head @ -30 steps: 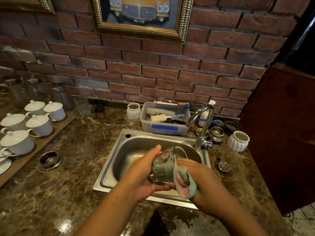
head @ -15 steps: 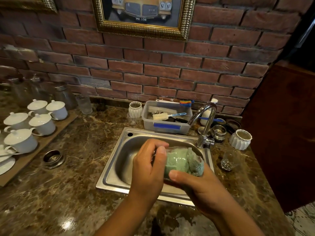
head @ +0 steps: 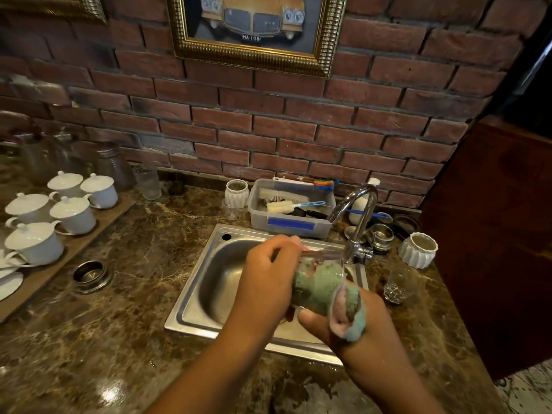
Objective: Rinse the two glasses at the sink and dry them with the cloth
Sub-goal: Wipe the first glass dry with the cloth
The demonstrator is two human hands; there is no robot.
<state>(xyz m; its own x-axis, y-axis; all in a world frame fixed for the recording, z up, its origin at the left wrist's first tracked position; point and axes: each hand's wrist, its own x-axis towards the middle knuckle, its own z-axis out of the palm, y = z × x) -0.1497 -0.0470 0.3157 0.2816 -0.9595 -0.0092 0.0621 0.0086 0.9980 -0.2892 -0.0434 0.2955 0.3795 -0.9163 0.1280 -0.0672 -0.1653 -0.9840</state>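
I am at the drying step: my left hand [head: 265,282] grips the glass [head: 322,255], and my right hand [head: 370,327] holds the cloth [head: 348,309] pushed inside it. Next, I think, comes the other glass [head: 397,286] at right.

Forearms are angled inward. The left hand [head: 264,283] is curled round the glass [head: 321,256], and the cloth [head: 349,316] is gripped by the right hand [head: 363,325].

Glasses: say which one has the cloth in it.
The glass in the left hand, green cloth inside; the other glass, right of the sink, stands empty.
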